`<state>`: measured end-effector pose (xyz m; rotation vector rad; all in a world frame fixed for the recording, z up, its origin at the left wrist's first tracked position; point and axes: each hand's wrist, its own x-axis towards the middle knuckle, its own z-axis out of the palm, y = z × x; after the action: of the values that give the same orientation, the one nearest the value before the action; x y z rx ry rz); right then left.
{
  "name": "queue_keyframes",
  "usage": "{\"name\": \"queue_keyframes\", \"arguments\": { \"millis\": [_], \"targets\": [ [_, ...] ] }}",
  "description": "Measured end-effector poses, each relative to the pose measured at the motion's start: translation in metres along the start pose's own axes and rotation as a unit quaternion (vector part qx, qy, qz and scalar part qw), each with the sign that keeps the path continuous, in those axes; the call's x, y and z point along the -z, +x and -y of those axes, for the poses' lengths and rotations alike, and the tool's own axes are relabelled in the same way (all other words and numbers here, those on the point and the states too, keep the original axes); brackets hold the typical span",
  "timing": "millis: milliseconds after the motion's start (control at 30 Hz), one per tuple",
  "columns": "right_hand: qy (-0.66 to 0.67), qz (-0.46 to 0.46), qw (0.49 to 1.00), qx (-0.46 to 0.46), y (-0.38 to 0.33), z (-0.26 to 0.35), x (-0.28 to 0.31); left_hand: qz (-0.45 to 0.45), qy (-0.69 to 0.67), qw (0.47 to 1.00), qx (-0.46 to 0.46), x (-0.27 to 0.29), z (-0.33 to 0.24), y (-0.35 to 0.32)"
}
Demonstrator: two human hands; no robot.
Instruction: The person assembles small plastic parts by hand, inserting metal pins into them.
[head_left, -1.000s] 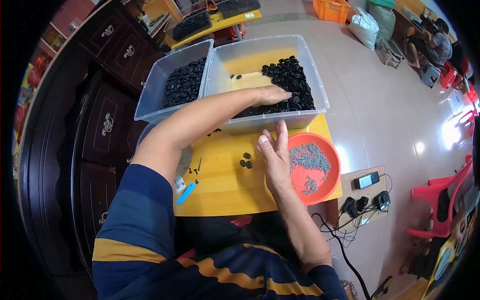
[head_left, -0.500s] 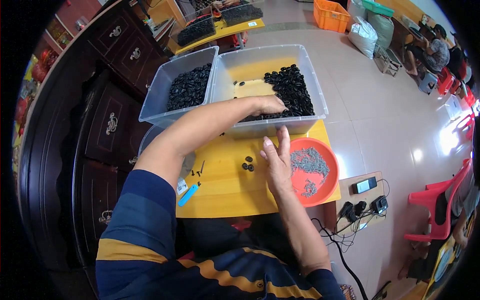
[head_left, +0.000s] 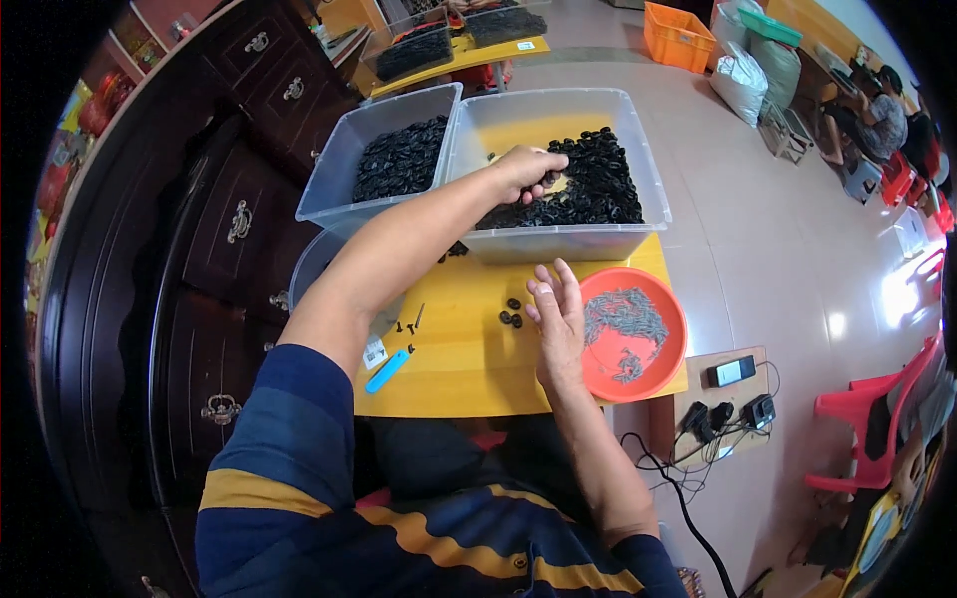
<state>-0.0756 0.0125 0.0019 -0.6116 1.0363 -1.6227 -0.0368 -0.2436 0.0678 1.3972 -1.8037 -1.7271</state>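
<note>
My left hand [head_left: 528, 173] is over the large translucent bin [head_left: 558, 245], fingers curled round small black round pieces [head_left: 549, 179]. Below it, a heap of the same black pieces [head_left: 603, 179] fills the bin's right and near side. My right hand [head_left: 560, 324] is raised above the yellow table [head_left: 459, 374], fingers apart and nothing visible in them. Beside that hand stands an orange-red bowl [head_left: 653, 381] with many small grey screw-like pieces [head_left: 626, 317]. Several black pieces [head_left: 511, 313] lie on the table to the left of my right hand.
A second translucent bin [head_left: 329, 204] of black pieces [head_left: 402, 159] adjoins on the left. A blue-handled tool [head_left: 387, 371] and small dark screws [head_left: 410, 329] lie near my left forearm. Dark drawers [head_left: 219, 249] flank the left side. Cables and devices [head_left: 733, 371] sit on a low board at right.
My left hand has come up out of the black heap, its fingers now closed on some pieces. My right hand stays near the bowl, slightly turned. The whole view has shifted a little.
</note>
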Motion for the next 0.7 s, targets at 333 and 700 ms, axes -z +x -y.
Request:
{"name": "queue_keyframes", "arguments": {
  "millis": [333,700],
  "targets": [
    [0.01,-0.032,0.998,0.046,-0.015,0.004,-0.017,0.093,-0.42,0.894,-0.123,0.016,-0.035,-0.115],
    [-0.085,-0.026,0.984,0.152,-0.049,-0.047,-0.027,-0.027,-0.573,0.809,-0.132,-0.041,0.111,-0.207]
  ]
}}
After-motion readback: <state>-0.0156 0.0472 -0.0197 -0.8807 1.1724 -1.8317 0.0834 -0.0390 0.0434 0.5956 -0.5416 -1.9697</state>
